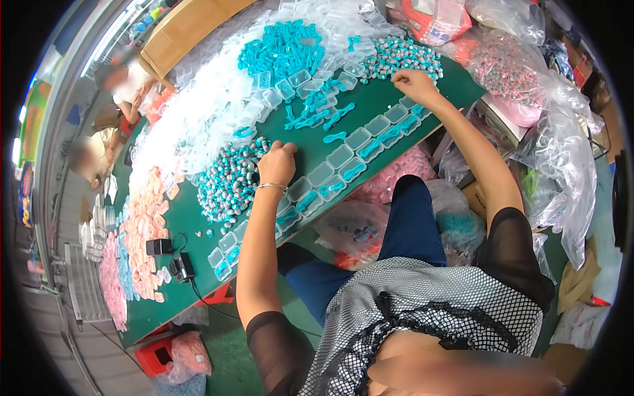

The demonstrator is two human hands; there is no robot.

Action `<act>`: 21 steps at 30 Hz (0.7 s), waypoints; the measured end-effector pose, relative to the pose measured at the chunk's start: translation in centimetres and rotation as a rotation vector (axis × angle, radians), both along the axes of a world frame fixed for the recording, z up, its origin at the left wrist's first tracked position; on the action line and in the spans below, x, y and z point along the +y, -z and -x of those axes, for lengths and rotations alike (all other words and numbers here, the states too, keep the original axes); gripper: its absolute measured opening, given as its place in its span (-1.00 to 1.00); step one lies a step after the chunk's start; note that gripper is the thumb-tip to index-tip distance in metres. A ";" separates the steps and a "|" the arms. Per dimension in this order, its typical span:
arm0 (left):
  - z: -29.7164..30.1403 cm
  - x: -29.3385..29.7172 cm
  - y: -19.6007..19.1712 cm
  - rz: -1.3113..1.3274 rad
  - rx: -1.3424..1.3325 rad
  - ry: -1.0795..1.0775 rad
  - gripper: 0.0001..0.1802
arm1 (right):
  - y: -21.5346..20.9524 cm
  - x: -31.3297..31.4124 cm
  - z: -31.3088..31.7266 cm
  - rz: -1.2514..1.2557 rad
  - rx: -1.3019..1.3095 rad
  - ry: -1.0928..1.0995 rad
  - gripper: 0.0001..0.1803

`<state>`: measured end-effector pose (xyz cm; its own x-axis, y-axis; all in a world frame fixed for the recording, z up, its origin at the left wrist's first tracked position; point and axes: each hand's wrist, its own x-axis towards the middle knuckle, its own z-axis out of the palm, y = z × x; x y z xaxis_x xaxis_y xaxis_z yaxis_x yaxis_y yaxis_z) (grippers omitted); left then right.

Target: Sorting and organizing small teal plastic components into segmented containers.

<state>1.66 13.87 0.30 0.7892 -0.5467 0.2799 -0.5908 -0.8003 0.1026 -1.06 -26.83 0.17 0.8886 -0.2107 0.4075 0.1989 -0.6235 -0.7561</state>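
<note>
A row of small clear plastic cases (321, 173) with lifted lids runs along the near edge of the green table; a teal looped cord (352, 172) lies in many of them. My left hand (278, 163) is closed at the right edge of a heap of small teal-and-grey pieces (228, 180); its fingertips are hidden. My right hand (415, 86), fingers curled together, rests beside a second heap of the same pieces (401, 59). Whatever either hand holds is too small or hidden to make out. Loose teal cords (317, 109) lie between the hands.
Behind the cases rises a big mound of clear empty cases (218, 99), topped by a teal cord pile (281, 53). Peach cases (145, 231) and a black power adapter (181, 266) sit at left. Plastic bags (508, 72) crowd the right. Two people (129, 89) sit at far left.
</note>
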 end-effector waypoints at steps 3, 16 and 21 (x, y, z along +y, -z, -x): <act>0.2 0.3 0.0 0.067 0.030 -0.041 -0.87 | -0.3 2.8 -2.4 0.299 0.085 0.030 -0.85; 0.1 -1.0 0.9 0.174 0.033 -0.152 -0.86 | -0.4 0.2 -6.9 0.602 0.119 0.534 -0.51; -0.4 -0.8 1.5 0.196 0.009 -0.156 -0.83 | -1.2 0.3 -7.6 0.677 0.296 0.477 -0.33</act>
<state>2.02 13.08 -1.16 0.8627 -0.3543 0.3608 -0.4601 -0.8460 0.2693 6.49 -26.53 1.38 0.8566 -0.3827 0.3461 -0.3427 -0.9234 -0.1728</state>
